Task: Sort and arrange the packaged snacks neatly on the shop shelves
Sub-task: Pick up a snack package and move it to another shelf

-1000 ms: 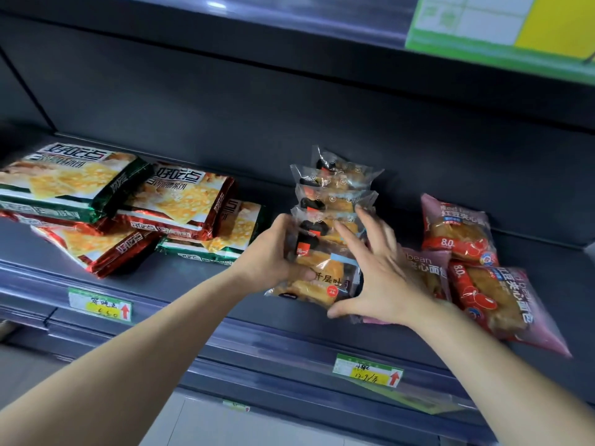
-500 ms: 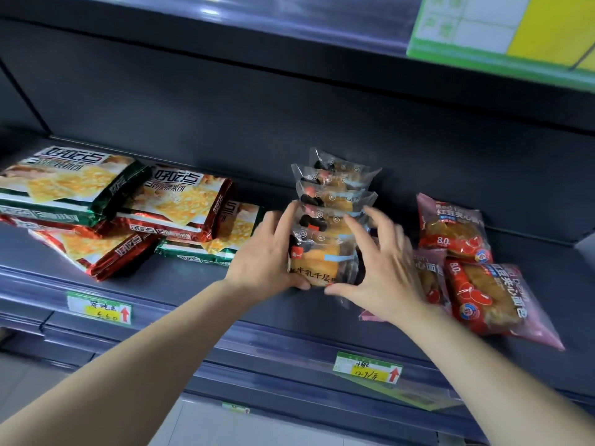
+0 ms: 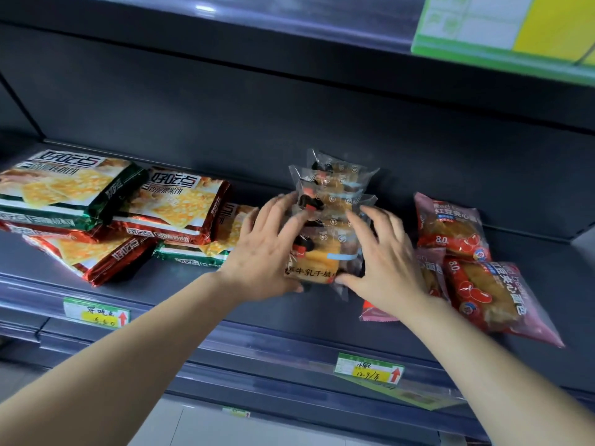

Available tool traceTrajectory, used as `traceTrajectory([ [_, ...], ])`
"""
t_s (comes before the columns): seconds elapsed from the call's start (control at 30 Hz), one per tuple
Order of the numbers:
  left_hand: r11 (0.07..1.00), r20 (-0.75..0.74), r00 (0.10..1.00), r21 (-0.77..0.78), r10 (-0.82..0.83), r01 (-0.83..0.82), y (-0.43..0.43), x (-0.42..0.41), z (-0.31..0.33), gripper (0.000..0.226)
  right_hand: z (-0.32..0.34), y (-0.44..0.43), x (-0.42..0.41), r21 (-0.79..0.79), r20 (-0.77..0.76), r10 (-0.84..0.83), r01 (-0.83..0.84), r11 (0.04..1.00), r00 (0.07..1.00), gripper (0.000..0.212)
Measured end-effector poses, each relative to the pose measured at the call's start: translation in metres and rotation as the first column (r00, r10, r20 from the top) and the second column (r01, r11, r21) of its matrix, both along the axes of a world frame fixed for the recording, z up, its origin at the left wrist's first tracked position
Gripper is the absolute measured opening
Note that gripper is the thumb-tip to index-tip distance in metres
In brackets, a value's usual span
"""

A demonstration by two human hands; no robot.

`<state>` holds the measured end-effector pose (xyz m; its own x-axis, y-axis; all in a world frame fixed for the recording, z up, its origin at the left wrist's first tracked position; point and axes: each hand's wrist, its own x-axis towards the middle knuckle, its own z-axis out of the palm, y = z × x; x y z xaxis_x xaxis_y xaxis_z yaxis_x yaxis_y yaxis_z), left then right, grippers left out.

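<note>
— The left hand (image 3: 269, 249) and the right hand (image 3: 384, 259), what were they doing at that moment?

— Pressing in from either side of the row of clear-wrapped bread packets (image 3: 331, 220) in the middle of the shelf (image 3: 180, 294). Fingers were spread on both; neither was closed around a packet, they just lay flat against the front ones, thumbs low near the packet with the printed label.

— What had changed?

— A second before, the left hand was curled on the front packet, which lay tipped forward near the edge. Now that packet had been pushed back against the others, and the hands had opened to square the row up. I'd judge this group nearly tidy.

— And around it?

— To the left lay cracker bags (image 3: 174, 204), stacked crooked, one red bag (image 3: 93, 255) jutting toward the edge. To the right, pink bean-bread packets (image 3: 483, 294) lay scattered at angles, one partly under the right wrist.

— Anything in the way?

— That pink packet just beside the row left little room on the right. The slippery wrappers could, I think, let the row slump again once the hands let go.
</note>
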<state>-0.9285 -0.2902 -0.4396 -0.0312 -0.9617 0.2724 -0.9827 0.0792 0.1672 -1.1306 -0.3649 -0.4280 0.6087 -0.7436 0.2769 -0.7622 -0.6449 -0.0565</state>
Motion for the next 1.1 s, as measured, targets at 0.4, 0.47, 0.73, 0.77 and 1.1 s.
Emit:
traceTrajectory([
  [0.4,0.838,0.094,0.992,0.546,-0.087,0.022,-0.059,0.017,0.051,0.156,0.056,-0.048,0.008,0.500,-0.366,0.160,0.049,0.865,0.917,0.152],
  [0.47,0.825,0.087,0.992,0.564,-0.090,0.026,-0.066,0.016,0.051,0.155,0.056,-0.056,0.013,0.506,-0.387,0.155,0.069,0.860,0.909,0.153],
  [0.73,0.849,-0.056,0.992,0.513,-0.111,0.124,-0.071,0.007,0.044,0.147,0.047,-0.055,0.005,0.455,-0.278,0.145,-0.003,0.891,0.950,0.148],
  [0.77,0.856,-0.047,0.991,0.502,-0.121,0.129,-0.071,0.006,0.044,0.146,0.045,-0.054,0.004,0.454,-0.273,0.145,-0.006,0.891,0.951,0.148],
  [1.1,0.888,0.046,0.998,0.460,-0.031,0.006,-0.051,-0.008,0.037,0.148,0.036,-0.049,-0.003,0.427,-0.142,0.019,0.044,0.903,0.990,0.145],
])
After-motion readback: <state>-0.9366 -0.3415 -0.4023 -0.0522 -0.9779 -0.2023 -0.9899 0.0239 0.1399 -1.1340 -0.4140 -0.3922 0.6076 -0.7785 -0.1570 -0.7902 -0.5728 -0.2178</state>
